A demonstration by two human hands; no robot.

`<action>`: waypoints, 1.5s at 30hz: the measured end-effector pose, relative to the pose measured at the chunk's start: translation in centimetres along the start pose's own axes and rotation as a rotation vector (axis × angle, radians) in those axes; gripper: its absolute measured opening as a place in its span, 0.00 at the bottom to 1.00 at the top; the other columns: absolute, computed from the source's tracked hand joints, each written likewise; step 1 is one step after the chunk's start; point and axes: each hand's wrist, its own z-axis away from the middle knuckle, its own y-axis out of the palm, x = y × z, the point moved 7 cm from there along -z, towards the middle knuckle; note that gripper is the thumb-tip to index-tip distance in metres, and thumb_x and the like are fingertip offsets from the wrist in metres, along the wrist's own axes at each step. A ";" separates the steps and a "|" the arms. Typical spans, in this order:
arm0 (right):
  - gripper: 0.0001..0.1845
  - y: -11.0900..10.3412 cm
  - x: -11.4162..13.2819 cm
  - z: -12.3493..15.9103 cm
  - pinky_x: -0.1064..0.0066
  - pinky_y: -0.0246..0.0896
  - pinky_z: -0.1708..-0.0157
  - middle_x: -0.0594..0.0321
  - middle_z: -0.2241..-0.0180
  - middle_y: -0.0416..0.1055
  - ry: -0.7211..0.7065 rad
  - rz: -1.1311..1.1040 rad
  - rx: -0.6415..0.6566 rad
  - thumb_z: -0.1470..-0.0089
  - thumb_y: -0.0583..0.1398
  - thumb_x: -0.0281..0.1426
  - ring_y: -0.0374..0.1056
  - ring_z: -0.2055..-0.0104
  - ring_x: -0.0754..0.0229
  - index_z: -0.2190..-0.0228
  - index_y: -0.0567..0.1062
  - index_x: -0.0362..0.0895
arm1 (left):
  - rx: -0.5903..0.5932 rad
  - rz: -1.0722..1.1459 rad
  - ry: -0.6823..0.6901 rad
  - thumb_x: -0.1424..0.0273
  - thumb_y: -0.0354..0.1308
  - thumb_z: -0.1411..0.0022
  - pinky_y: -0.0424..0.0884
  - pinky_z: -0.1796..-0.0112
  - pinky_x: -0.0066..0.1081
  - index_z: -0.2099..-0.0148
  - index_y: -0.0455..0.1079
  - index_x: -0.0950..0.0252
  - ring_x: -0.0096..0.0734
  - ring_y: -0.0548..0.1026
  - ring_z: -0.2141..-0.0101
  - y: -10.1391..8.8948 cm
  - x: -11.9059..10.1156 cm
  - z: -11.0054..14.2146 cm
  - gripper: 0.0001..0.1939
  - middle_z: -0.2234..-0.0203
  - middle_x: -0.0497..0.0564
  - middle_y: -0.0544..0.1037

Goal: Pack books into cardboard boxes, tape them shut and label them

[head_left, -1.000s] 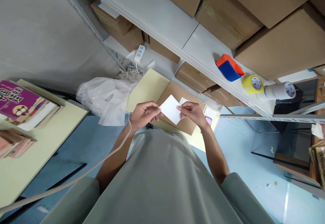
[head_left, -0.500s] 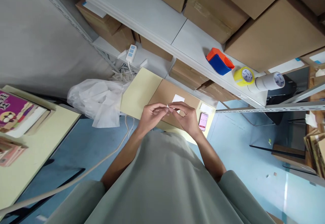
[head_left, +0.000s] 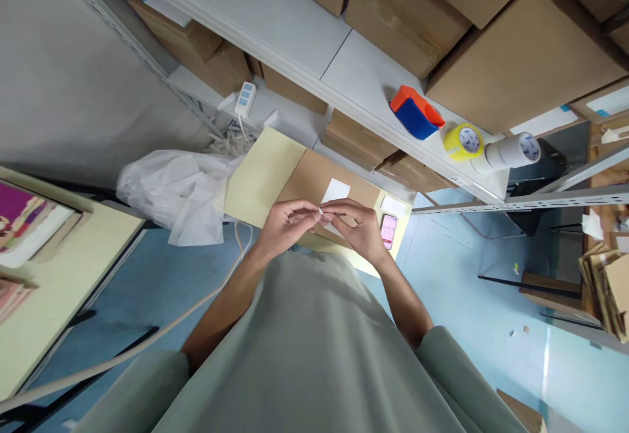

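Note:
In the middle of the head view, my left hand and my right hand meet at the fingertips. Both are closed in a pinch on a tiny white piece, too small to make out in detail. Below them lies a flat brown cardboard piece with a white label on it, partly covered by my right hand. It rests on a pale yellow table. To the right of my right hand, a phone with a pink screen lies near a white paper slip.
A grey shelf carries cardboard boxes, an orange-and-blue tape dispenser and tape rolls. A white plastic bag hangs left of the table. A power strip sits on the lower shelf. A pale cable crosses the left side.
The whole view has shifted slightly, so the surroundings appear a little further left. My hands keep their fingertip pinch on the tiny white piece, nearly unchanged.

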 end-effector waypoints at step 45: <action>0.11 2.9 0.8 -0.6 0.55 0.78 0.42 0.61 0.52 0.85 -0.032 0.043 0.103 0.27 0.64 0.43 0.81 0.48 0.53 0.52 0.88 0.57 | -0.034 0.047 0.016 0.48 0.71 0.37 0.82 0.67 0.35 0.62 0.83 0.62 0.47 0.88 0.61 -2.8 0.1 2.0 0.21 0.64 0.58 0.89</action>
